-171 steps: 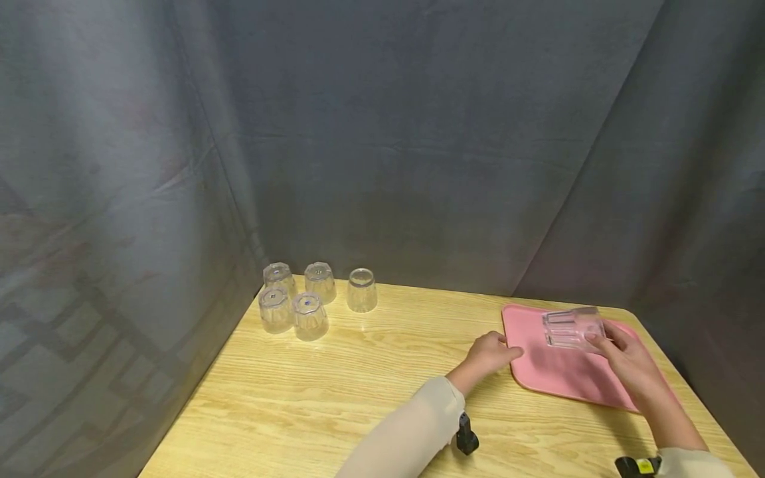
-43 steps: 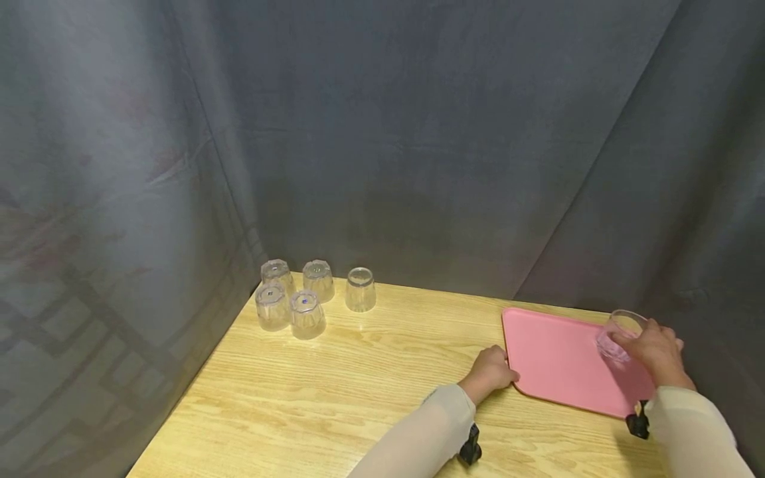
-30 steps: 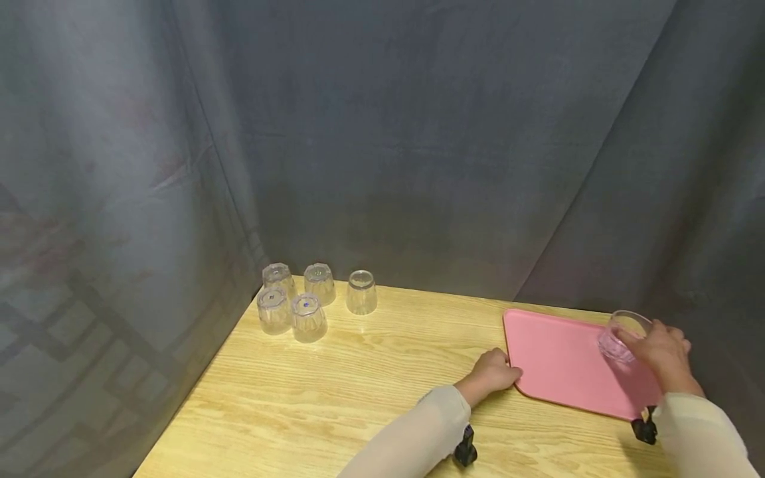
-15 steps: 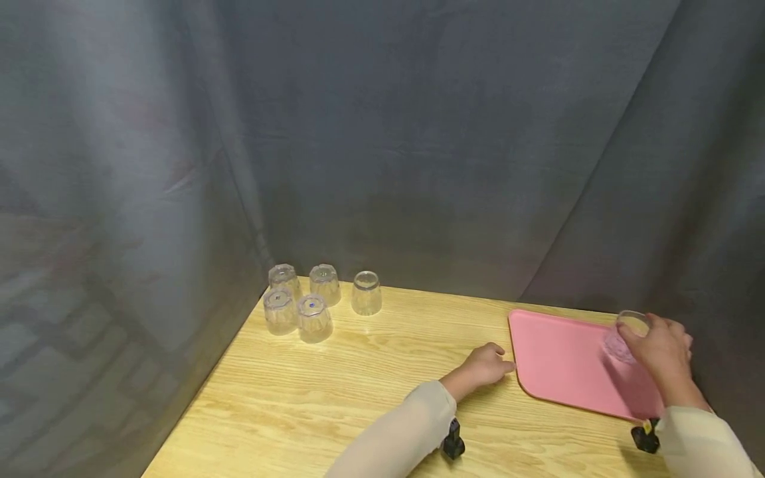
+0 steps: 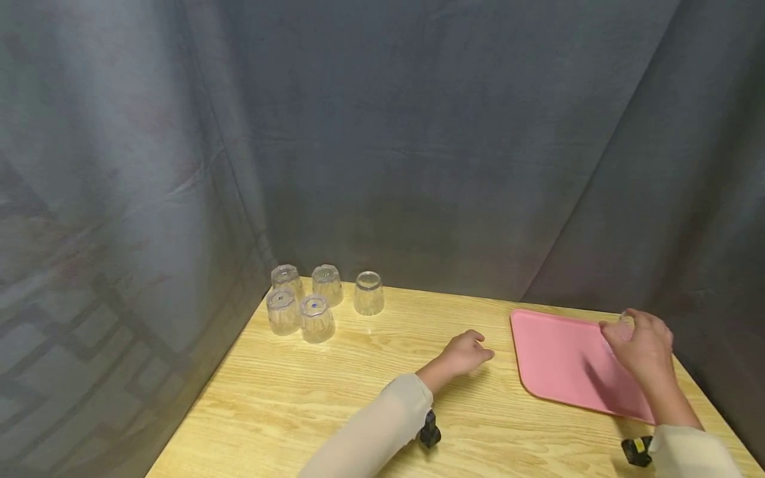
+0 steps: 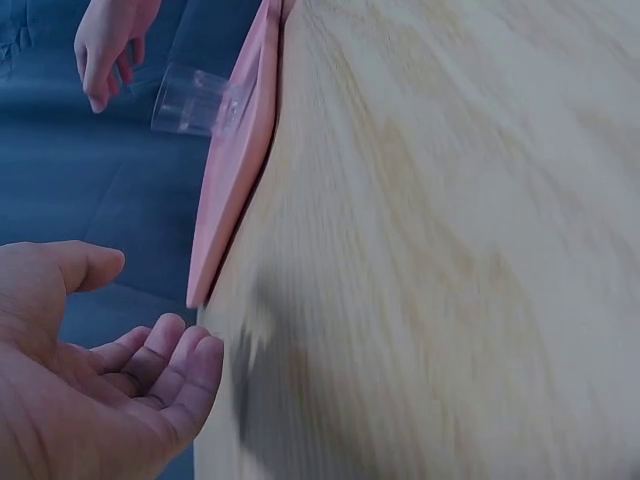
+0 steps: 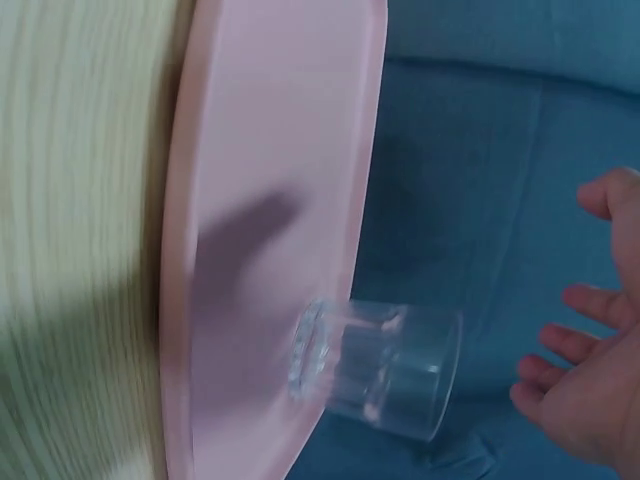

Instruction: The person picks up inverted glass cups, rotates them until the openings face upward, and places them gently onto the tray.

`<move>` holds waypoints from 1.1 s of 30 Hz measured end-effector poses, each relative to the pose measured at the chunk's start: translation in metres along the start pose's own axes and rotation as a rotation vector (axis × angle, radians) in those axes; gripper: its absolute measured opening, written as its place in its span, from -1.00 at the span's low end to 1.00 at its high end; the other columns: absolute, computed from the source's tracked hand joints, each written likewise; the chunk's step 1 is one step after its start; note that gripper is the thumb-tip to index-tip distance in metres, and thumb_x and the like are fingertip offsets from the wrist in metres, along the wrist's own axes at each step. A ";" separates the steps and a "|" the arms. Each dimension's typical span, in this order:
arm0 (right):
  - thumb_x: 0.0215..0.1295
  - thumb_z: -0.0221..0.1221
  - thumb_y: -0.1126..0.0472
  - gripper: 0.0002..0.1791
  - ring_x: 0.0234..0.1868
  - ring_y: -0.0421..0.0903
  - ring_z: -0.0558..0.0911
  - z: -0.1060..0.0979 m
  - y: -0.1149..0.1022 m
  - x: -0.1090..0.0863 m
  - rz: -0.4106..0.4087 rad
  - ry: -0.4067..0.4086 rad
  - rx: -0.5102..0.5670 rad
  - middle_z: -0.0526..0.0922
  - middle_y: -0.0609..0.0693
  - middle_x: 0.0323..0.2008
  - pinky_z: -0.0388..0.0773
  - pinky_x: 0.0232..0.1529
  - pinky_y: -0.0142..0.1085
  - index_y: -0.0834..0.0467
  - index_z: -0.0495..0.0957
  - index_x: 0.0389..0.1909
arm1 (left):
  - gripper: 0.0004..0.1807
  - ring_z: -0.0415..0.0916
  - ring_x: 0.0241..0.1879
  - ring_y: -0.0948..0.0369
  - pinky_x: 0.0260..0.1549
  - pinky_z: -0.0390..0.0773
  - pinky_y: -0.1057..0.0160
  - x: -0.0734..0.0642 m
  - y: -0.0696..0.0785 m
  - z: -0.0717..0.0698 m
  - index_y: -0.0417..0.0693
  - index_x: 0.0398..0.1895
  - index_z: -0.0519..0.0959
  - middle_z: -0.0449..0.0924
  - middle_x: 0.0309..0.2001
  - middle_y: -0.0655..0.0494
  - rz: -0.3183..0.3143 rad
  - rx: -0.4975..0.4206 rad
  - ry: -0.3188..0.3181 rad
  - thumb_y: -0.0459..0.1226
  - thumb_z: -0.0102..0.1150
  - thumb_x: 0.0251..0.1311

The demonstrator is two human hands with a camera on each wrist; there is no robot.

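Note:
A clear drinking glass (image 7: pixel 385 365) stands upright, mouth up, on the far right part of the pink tray (image 5: pixel 562 358). In the head view my right hand (image 5: pixel 645 345) covers most of it. The right wrist view shows that hand (image 7: pixel 595 350) above the glass and apart from it, fingers spread and holding nothing. My left hand (image 5: pixel 460 355) hovers over the table just left of the tray, touching nothing. Its fingers bend loosely in the left wrist view, palm (image 6: pixel 90 400) bare.
Several clear glasses (image 5: pixel 317 320) stand upside down in a group at the table's back left corner. Another inverted glass (image 5: pixel 368 293) stands a little to their right. Grey curtains (image 5: pixel 394 146) hang behind and beside the wooden table (image 5: pixel 358 398).
The right hand, earlier holding the glass sideways over the tray, set it upright there, then let go and lifted away. The left hand released the tray's left edge and moved left.

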State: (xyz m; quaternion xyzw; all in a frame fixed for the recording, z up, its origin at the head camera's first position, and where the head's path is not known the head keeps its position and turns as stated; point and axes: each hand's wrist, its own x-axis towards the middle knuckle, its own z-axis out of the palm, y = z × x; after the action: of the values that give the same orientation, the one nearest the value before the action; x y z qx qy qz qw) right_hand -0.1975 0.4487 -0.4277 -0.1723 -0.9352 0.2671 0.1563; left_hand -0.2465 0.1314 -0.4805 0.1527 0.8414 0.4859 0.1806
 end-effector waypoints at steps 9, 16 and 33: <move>0.45 0.10 0.05 -0.28 0.36 0.61 0.06 0.013 -0.020 -0.013 -0.212 0.077 -0.007 0.16 0.63 0.30 -0.17 0.32 0.51 0.53 0.20 0.34 | -0.47 0.59 -0.08 0.16 -0.09 0.63 0.14 -0.006 -0.009 -0.027 -0.12 0.34 0.44 0.59 0.00 0.10 0.021 -0.009 -0.006 -0.07 0.19 0.41; 0.44 0.15 0.08 -0.29 0.31 0.62 0.15 0.022 -0.033 -0.026 -0.283 0.052 0.027 0.19 0.63 0.29 0.08 0.22 0.51 0.55 0.22 0.33 | -0.44 0.56 -0.02 0.12 -0.09 0.62 0.17 -0.009 -0.016 -0.048 -0.16 0.36 0.41 0.57 0.06 0.04 0.060 0.069 0.020 -0.08 0.19 0.41; 0.51 0.10 -0.02 -0.22 0.36 0.61 0.11 0.048 -0.055 -0.046 -0.325 -0.073 0.105 0.08 0.59 0.39 0.10 0.23 0.50 0.50 0.13 0.42 | -0.41 0.43 0.24 -0.03 0.15 0.52 0.01 -0.017 -0.016 -0.098 -0.13 0.38 0.43 0.45 0.26 -0.10 0.105 0.282 0.149 -0.02 0.16 0.41</move>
State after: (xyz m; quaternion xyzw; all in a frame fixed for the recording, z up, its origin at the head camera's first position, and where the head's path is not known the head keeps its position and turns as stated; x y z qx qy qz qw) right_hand -0.1885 0.3652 -0.4456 -0.0005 -0.9406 0.2929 0.1720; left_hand -0.2773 0.0417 -0.4465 0.1840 0.9033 0.3815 0.0687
